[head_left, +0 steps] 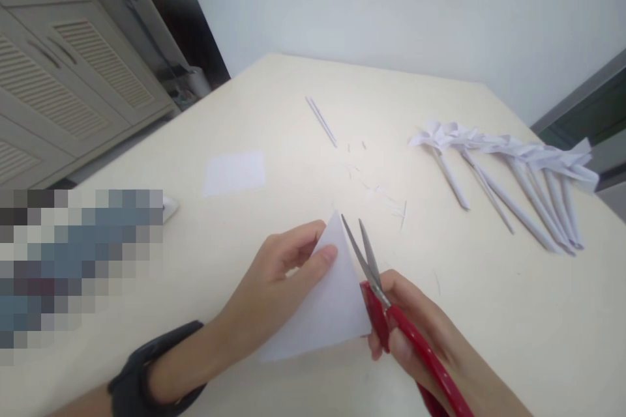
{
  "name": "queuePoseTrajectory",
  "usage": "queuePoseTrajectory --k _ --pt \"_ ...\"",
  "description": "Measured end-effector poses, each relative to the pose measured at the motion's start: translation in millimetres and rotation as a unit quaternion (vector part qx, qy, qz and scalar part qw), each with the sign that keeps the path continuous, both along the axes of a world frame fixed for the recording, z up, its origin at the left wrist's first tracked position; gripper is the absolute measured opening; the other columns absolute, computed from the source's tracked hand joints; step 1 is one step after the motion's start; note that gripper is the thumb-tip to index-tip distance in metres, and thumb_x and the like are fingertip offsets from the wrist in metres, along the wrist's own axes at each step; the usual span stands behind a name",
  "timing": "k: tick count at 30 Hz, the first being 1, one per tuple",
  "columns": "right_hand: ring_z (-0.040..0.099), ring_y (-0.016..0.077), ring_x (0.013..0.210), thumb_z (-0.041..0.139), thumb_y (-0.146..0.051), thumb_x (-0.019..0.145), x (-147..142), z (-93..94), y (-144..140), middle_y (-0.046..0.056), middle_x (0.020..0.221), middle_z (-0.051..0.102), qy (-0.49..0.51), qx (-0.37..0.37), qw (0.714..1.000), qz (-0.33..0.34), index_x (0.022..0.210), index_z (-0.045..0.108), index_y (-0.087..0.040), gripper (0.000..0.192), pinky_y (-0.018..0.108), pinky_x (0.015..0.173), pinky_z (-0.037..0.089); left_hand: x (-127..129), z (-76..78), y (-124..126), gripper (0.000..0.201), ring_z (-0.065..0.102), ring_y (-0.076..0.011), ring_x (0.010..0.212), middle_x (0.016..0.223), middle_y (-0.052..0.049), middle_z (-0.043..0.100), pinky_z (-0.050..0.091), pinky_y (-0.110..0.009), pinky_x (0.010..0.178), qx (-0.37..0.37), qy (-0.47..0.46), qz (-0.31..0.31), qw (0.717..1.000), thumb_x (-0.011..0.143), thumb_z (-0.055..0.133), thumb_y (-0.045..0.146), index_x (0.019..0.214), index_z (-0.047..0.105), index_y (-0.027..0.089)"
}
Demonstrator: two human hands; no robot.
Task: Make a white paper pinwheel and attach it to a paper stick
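My left hand [288,273] pinches a white sheet of paper [337,303] near its upper corner, thumb on top and fingers behind. The sheet is held up off the table, tilted, with its corner pointing away from me. In my right hand [420,319] is a pair of scissors [379,296] with red handles. Their metal blades are parted and lie alongside the paper's right edge. I cannot tell whether the blades touch the paper. A black watch [156,365] is on my left wrist.
Several rolled paper stems with folded white paper tops [513,150] lie at the right. Thin paper sticks [321,121] and paper scraps [376,190] lie further off on the table [415,98]. A small white paper piece [235,172] is at the left, near a pixelated area. Cabinets [88,71] stand beyond.
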State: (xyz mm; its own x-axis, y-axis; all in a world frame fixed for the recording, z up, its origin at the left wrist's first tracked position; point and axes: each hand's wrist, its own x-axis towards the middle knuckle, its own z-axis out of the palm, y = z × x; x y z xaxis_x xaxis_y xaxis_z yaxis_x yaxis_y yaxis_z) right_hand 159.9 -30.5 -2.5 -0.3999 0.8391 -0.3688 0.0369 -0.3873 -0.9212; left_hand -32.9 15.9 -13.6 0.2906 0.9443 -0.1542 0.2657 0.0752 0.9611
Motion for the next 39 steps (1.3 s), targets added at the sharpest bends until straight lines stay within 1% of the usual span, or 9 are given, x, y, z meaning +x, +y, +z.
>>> queuePoseTrajectory --k 4,8,13,19,23,28,33,36,39 --pt "0.053 0.0165 0.074 0.054 -0.050 0.083 -1 -16.6 -7 0.001 0.076 0.053 -0.022 0.009 1.000 -0.004 0.082 0.051 -0.023 0.027 0.030 0.070 0.045 0 0.8 -3 0.025 0.040 -0.0085 0.052 0.061 0.004 0.046 0.031 -0.017 0.043 0.015 -0.027 0.017 0.999 0.086 0.051 0.036 0.068 0.050 0.018" --pt "0.052 0.0138 0.073 0.049 -0.047 0.088 0 -27.4 -12 0.000 0.078 0.052 -0.008 0.015 1.000 -0.003 0.086 0.049 -0.022 0.025 0.027 0.070 0.045 1 -0.9 -6 0.027 0.041 -0.0095 0.054 0.062 0.003 0.046 0.032 -0.018 0.045 0.030 -0.011 0.007 0.999 0.086 0.050 0.037 0.068 0.049 0.017" --pt "0.050 0.0122 0.070 0.046 -0.048 0.090 -1 -25.6 -17 -0.002 0.073 0.049 -0.010 0.040 0.998 0.040 0.084 0.045 -0.022 0.027 0.026 0.070 0.045 3 -3.9 -13 0.025 0.047 -0.0119 0.059 0.069 0.000 0.054 0.037 -0.020 0.049 0.033 -0.002 -0.033 0.999 0.087 0.046 0.037 0.074 0.053 0.017" --pt "0.051 0.0117 0.071 0.051 -0.046 0.088 -5 -25.4 -18 -0.002 0.076 0.048 -0.043 0.041 0.998 0.031 0.085 0.044 -0.022 0.025 0.024 0.068 0.044 4 -4.0 -14 0.025 0.046 -0.0103 0.055 0.065 0.002 0.052 0.037 -0.019 0.047 0.024 -0.031 -0.035 0.999 0.086 0.048 0.035 0.070 0.053 0.017" --pt "0.054 0.0127 0.075 0.054 -0.046 0.086 -5 -26.6 -19 -0.002 0.077 0.047 -0.055 0.032 0.998 0.023 0.089 0.046 -0.023 0.025 0.025 0.070 0.044 5 -5.6 -15 0.024 0.049 -0.0106 0.057 0.067 0.002 0.055 0.039 -0.019 0.048 -0.002 -0.073 -0.040 0.997 0.088 0.047 0.035 0.074 0.055 0.017" --pt "0.054 0.0123 0.072 0.052 -0.046 0.087 -5 -27.1 -21 -0.001 0.080 0.052 -0.051 0.033 0.998 0.014 0.090 0.049 -0.023 0.023 0.025 0.069 0.044 4 -8.2 -18 0.023 0.049 -0.0093 0.054 0.065 0.003 0.055 0.037 -0.018 0.047 -0.012 -0.100 -0.051 0.994 0.089 0.047 0.033 0.074 0.056 0.018" --pt "0.054 0.0134 0.072 0.050 -0.045 0.088 -6 -25.9 -19 -0.001 0.077 0.050 -0.042 0.046 0.998 0.022 0.090 0.049 -0.023 0.022 0.027 0.069 0.043 5 -5.8 -17 0.025 0.049 -0.0105 0.055 0.067 0.001 0.057 0.038 -0.019 0.046 0.011 -0.070 -0.046 0.996 0.087 0.047 0.034 0.071 0.057 0.017" --pt "0.053 0.0130 0.071 0.050 -0.043 0.089 -7 -25.8 -18 -0.001 0.075 0.050 -0.036 0.048 0.998 0.024 0.086 0.047 -0.022 0.021 0.026 0.069 0.043 6 -3.5 -16 0.026 0.048 -0.0115 0.056 0.067 0.000 0.057 0.039 -0.020 0.046 0.026 -0.037 -0.040 0.998 0.086 0.048 0.035 0.071 0.058 0.016" --pt "0.052 0.0125 0.070 0.051 -0.043 0.088 -7 -27.0 -18 -0.001 0.074 0.050 -0.022 0.052 0.998 0.020 0.082 0.046 -0.021 0.023 0.026 0.068 0.043 5 -3.3 -16 0.026 0.048 -0.0109 0.056 0.068 0.000 0.057 0.038 -0.019 0.046 0.037 -0.026 -0.045 0.998 0.087 0.047 0.035 0.072 0.058 0.016"
